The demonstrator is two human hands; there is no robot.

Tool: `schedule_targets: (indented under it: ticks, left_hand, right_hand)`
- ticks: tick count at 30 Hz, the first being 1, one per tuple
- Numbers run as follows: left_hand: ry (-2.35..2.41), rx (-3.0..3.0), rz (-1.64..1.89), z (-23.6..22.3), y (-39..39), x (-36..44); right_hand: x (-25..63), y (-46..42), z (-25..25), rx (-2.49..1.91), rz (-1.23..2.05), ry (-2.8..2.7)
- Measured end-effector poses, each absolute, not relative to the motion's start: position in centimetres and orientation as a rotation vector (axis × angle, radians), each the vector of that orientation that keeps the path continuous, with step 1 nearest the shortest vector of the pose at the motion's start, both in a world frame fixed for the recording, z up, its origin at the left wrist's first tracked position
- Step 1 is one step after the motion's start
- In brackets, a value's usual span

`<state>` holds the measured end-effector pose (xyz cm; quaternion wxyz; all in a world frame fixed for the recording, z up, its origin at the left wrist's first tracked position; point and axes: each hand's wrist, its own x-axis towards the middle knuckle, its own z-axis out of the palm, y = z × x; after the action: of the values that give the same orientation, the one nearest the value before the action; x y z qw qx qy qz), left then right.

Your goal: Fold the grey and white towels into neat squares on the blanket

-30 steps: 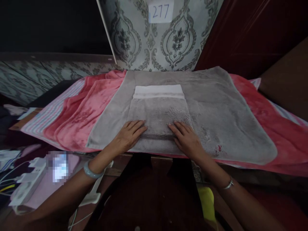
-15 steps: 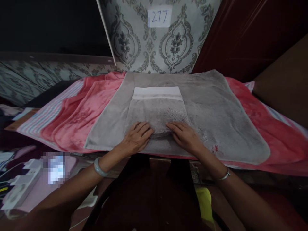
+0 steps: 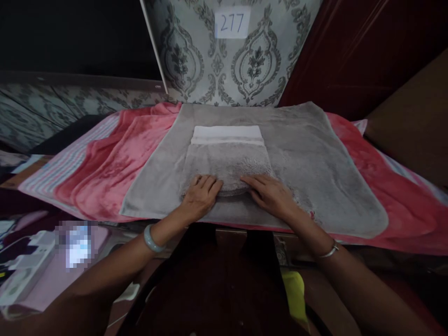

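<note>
A folded grey plush cloth (image 3: 227, 161) with a white band along its far edge lies on a larger grey blanket (image 3: 308, 140). My left hand (image 3: 201, 196) rests on the near left corner of the folded cloth, fingers laid on top. On the near right part lies my right hand (image 3: 269, 193), its fingers stretched inward and slightly apart. Both hands press on the pile without gripping it. The fold's near edge shows between them.
A red blanket (image 3: 136, 154) and a striped cloth (image 3: 73, 154) spread beneath the grey one. Behind stand a dark screen (image 3: 80, 42) and patterned wall with a numbered paper (image 3: 233, 22). A white power strip (image 3: 28, 266) sits at lower left, a yellow cloth (image 3: 294, 294) below.
Both hands have stayed on the folded cloth with only a slight shift; the left fingers are a little more bent. The view has moved slightly.
</note>
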<state>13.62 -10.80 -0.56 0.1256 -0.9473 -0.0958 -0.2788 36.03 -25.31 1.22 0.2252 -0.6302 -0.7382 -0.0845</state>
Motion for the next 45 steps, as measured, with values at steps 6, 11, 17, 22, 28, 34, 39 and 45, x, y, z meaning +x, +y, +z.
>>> schedule_targets:
  ticks: [6, 11, 17, 22, 28, 34, 39, 45]
  left_hand:
    - [-0.199, -2.77, -0.693, 0.7, -9.8, 13.3]
    - [-0.064, -2.823, -0.69, 2.6, -9.2, 12.9]
    - [-0.073, -2.876, -0.502, 1.0, -10.0, 11.7]
    - [-0.138, -3.083, -0.508, 1.6, -10.8, 10.9]
    - [-0.153, -3.348, -0.395, 4.4, -9.2, 12.5]
    - [-0.159, -3.402, -0.126, 3.0, -5.9, 15.5]
    - [-0.212, -3.398, -0.04, 1.6, -4.1, 15.4]
    - [-0.411, -3.328, -0.109, 1.0, -1.6, 13.1]
  right_hand:
    - [35.9, -25.6, -0.2, -1.808, -0.299, -2.075]
    - [36.1, -26.3, -0.2, -1.781, -0.383, -2.052]
    - [35.1, -27.6, -1.9, -1.772, -0.329, -2.079]
    - [34.9, -28.1, -1.1, -1.734, -0.138, -1.995]
    - [35.5, -25.2, 1.3, -1.827, -0.07, -1.944]
    - [37.3, -21.5, 0.1, -1.989, 0.043, -2.052]
    - [38.9, -21.4, -0.9, -2.028, 0.042, -2.03]
    - [39.4, -21.6, -1.4, -2.007, 0.014, -2.03]
